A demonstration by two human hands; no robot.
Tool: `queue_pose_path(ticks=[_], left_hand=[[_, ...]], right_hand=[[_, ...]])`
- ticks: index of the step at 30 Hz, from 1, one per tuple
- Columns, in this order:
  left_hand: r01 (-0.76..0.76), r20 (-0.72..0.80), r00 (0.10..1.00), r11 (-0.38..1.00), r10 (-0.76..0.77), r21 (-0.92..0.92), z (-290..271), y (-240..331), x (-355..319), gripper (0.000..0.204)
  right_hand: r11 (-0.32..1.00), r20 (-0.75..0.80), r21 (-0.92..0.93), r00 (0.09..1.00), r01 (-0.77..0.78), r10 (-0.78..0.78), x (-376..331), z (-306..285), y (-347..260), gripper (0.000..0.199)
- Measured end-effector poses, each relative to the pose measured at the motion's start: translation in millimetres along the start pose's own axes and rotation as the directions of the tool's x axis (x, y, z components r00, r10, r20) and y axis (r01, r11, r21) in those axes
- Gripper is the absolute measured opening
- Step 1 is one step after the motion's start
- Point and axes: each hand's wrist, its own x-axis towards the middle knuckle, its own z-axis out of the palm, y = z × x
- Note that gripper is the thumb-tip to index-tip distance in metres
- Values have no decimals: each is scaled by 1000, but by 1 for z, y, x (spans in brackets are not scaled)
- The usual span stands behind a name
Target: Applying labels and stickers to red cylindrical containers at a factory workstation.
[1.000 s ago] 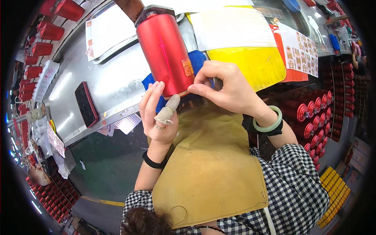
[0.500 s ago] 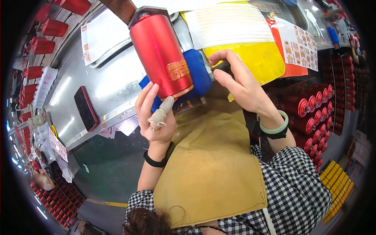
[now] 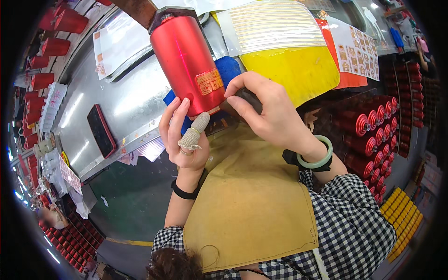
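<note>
A red metal cylinder (image 3: 186,60) with a gold label lies on a blue cloth (image 3: 228,70) at the edge of the steel table. My left hand (image 3: 182,137) cups its near end from below; its thumb wears a woven cot. My right hand (image 3: 266,112), with a pale green bangle on the wrist, pinches at the cylinder's near rim beside the label, fingertips pressed against it. What sits between those fingertips is too small to tell.
A black phone (image 3: 100,130) lies on the steel table (image 3: 130,98) at left. Yellow and white sticker sheets (image 3: 284,46) lie behind the cylinder. Several red cylinders are stacked at right (image 3: 368,130) and far left (image 3: 56,32). A tan apron (image 3: 252,200) covers my lap.
The cylinder has shifted right and closer in view. My right hand has moved from behind its end to the near rim by the label; my left hand stays under it.
</note>
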Motion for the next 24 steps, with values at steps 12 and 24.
queue_pose_path(ticks=[12,24], left_hand=[[6,-15,1000,999,-7,-37,2,-1,-1,42],[21,7,1000,999,-21,46,3,6,5,27]], right_hand=[[993,-4,81,996,-91,92,3,8,-4,22],[989,-9,57,991,-133,134,4,2,-3,16]])
